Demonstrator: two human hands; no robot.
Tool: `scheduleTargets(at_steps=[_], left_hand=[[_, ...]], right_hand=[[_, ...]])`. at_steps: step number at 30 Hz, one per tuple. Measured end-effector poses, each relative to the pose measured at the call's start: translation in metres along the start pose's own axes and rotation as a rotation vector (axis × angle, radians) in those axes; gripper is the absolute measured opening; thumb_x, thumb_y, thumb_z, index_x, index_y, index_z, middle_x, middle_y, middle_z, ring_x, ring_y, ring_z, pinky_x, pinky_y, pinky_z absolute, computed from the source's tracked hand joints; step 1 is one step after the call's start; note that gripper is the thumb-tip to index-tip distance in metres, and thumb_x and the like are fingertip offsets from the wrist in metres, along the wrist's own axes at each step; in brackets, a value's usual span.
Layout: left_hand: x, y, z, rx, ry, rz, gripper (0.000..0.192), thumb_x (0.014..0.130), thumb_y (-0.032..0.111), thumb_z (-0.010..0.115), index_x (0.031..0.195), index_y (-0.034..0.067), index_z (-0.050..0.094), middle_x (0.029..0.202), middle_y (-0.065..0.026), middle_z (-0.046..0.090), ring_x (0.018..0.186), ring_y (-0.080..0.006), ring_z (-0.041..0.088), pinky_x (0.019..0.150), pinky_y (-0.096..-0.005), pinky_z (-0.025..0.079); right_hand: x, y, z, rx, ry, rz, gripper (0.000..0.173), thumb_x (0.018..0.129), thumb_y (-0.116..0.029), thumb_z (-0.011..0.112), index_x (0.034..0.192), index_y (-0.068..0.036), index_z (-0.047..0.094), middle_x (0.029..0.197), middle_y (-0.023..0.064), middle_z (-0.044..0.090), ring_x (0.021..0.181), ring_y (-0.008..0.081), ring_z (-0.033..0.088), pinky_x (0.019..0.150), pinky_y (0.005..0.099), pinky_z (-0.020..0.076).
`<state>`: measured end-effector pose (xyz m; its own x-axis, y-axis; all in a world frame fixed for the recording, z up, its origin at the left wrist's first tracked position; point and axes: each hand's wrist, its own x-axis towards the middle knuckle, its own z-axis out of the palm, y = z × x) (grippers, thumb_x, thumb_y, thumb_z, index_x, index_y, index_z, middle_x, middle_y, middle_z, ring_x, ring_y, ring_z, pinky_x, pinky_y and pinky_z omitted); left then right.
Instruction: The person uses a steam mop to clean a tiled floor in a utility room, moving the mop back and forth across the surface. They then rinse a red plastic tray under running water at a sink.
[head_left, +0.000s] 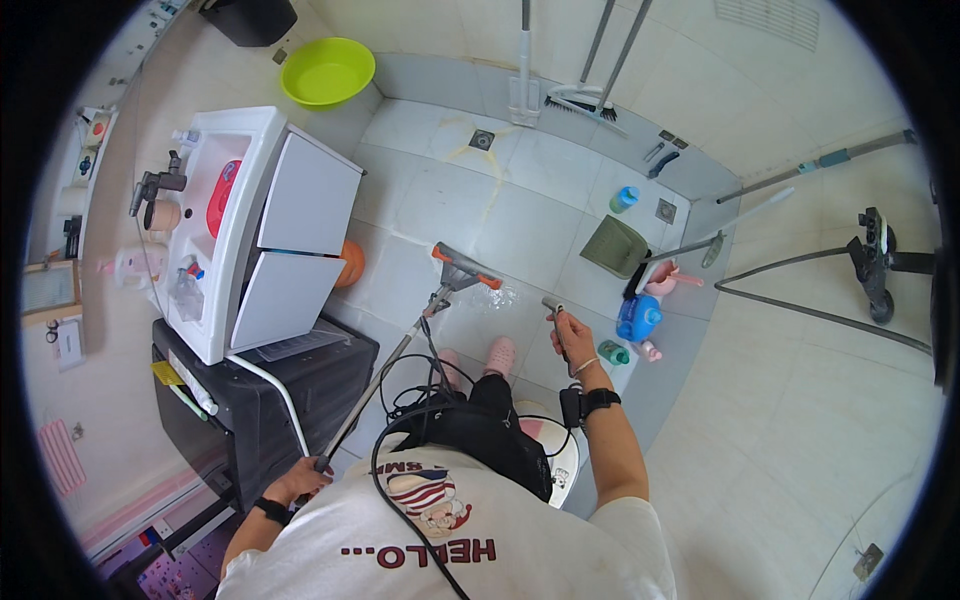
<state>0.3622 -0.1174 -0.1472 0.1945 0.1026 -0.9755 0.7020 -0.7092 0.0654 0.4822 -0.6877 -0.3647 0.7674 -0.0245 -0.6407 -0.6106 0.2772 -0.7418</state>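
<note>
My left hand (301, 480), at the lower left, grips the grey pole (379, 379) of a long-handled floor cleaning tool. Its triangular grey head (463, 270) with orange ends rests on the pale floor tiles (450, 191); whether it carries bristles or a blade is unclear. In my right hand (576, 337) is a metal hand sprayer (553, 304), its nozzle towards the tool head. Between them, a patch of splashing water (495, 295) glistens on the tiles. Pink clogs (500, 355) are on my feet just below the wet patch.
A white washbasin cabinet (311, 195) and a dark box-shaped unit (247, 412) flank my left. Along the right stand a green dustpan (615, 247), a blue jug (639, 318) and a green bottle (613, 352). A floor drain (481, 139) lies ahead, near brooms (585, 101).
</note>
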Motion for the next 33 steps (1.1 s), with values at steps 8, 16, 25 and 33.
scheduleTargets(at_steps=[8, 16, 25, 33], left_hand=[[-0.017, 0.038, 0.007, -0.388, -0.161, 0.020, 0.018, 0.086, 0.014, 0.068, 0.100, 0.005, 0.063, 0.068, 0.0033, 0.056, 0.057, -0.0055, 0.051, 0.051, -0.0219, 0.041], [-0.040, 0.095, -0.012, -0.943, -0.434, -0.048, 0.022, 0.094, 0.014, 0.061, 0.112, 0.005, 0.052, 0.062, 0.0079, 0.037, 0.043, -0.0019, 0.031, 0.037, -0.0188, 0.024], [-0.038, 0.093, -0.013, -0.879, -0.388, -0.052, 0.021, 0.094, 0.012, 0.060, 0.112, 0.005, 0.052, 0.062, 0.0069, 0.038, 0.043, -0.0023, 0.033, 0.037, -0.0193, 0.026], [-0.029, 0.089, -0.016, -1.213, -0.549, -0.059, 0.018, 0.096, 0.016, 0.057, 0.110, 0.005, 0.056, 0.062, 0.0053, 0.040, 0.041, -0.0038, 0.034, 0.035, -0.0194, 0.027]], right_hand=[[-0.001, -0.003, 0.009, 0.023, 0.011, -0.066, 0.048, 0.096, -0.050, 0.053, 0.103, -0.005, 0.066, 0.060, -0.0021, 0.050, 0.049, 0.0062, 0.042, 0.045, 0.0224, 0.0327], [-0.021, 0.016, 0.001, -0.104, 0.011, -0.018, 0.039, 0.098, -0.042, 0.053, 0.100, -0.005, 0.066, 0.058, -0.0022, 0.048, 0.048, 0.0058, 0.041, 0.044, 0.0219, 0.0308], [-0.020, 0.031, 0.009, -0.047, 0.199, -0.224, 0.032, 0.098, -0.035, 0.057, 0.102, -0.004, 0.067, 0.060, -0.0034, 0.049, 0.051, 0.0051, 0.041, 0.046, 0.0215, 0.0325], [-0.023, 0.021, 0.009, -0.073, 0.042, -0.146, 0.035, 0.098, -0.038, 0.055, 0.102, -0.005, 0.067, 0.061, -0.0026, 0.051, 0.052, 0.0051, 0.044, 0.047, 0.0213, 0.0340]])
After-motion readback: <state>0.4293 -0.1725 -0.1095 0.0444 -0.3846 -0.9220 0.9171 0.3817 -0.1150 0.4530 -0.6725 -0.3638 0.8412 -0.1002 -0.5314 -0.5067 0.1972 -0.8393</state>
